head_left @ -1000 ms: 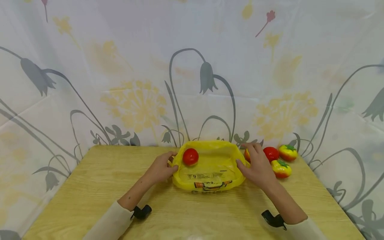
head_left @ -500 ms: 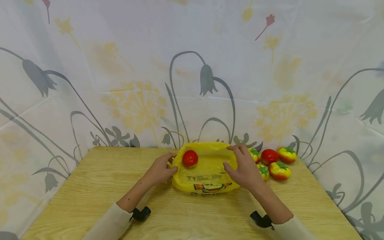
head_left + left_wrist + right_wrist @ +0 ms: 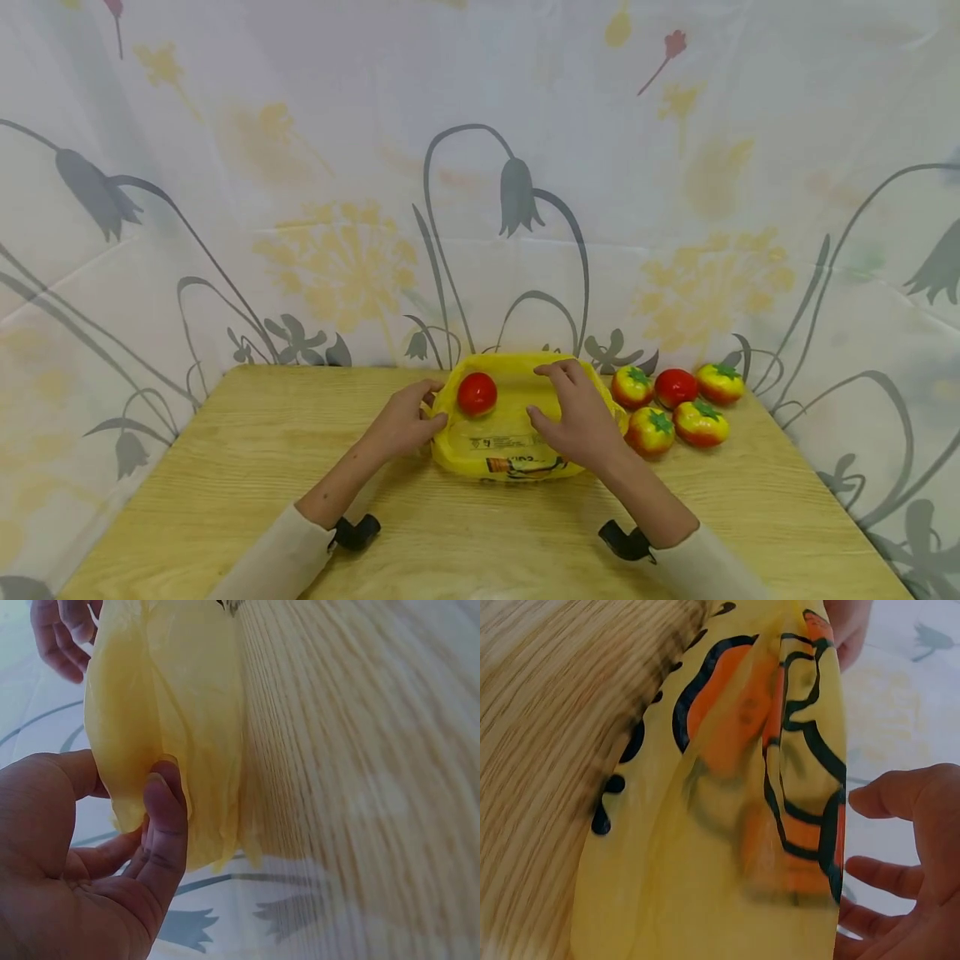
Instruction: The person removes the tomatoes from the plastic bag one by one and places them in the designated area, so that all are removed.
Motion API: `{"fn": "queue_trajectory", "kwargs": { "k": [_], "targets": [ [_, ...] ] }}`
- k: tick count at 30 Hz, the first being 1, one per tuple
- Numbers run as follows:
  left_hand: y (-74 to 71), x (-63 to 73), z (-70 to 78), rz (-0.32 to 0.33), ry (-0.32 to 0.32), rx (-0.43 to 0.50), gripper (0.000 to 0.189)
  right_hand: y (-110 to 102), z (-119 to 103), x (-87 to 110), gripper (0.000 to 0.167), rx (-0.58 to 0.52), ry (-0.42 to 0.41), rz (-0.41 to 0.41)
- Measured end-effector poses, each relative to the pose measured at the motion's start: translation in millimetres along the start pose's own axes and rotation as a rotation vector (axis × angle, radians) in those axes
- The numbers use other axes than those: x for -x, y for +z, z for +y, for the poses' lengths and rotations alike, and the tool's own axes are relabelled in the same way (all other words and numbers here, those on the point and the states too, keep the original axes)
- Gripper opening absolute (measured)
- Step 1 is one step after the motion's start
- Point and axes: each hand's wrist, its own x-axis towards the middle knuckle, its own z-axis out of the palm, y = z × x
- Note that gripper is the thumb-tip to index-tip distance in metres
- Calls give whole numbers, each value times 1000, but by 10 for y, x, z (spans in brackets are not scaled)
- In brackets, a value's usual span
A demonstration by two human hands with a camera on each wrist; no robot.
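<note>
A yellow plastic bag (image 3: 517,383) stands on the table with its mouth spread wide upward. Inside, at its left end, lies a smooth red round toy fruit (image 3: 477,394). My left hand (image 3: 402,421) pinches the bag's left rim, thumb and fingers on the thin film in the left wrist view. Above the right half of the mouth hovers my right hand (image 3: 577,417), fingers loosely bent and spread, holding nothing. The right wrist view shows its fingertips (image 3: 866,799) beside the rim, and an orange and black print (image 3: 735,705) on the bag's near wall.
Just right of the bag, a group of yellow-red toy fruits (image 3: 701,423) with green leaf tops surrounds one red toy fruit (image 3: 676,388). The wooden table (image 3: 480,542) ends at the back against a flower-patterned curtain (image 3: 360,167).
My right hand has moved left, from the bag's right rim to over its mouth, and the toy fruits behind it have come into view. My left hand stays on the left rim.
</note>
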Motion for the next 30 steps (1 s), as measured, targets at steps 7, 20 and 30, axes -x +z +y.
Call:
{"fn": "queue_trajectory", "kwargs": {
  "k": [7, 20, 30],
  "targets": [
    [-8, 28, -16, -2, 1, 20, 50, 134, -127, -70, 54, -12, 19, -47],
    [-25, -5, 25, -5, 5, 62, 51, 268, -272, -247, 55, -26, 26, -116],
    [7, 0, 0, -2, -11, 80, 50, 404, -309, -323, 53, -68, 40, -155]
  ]
}}
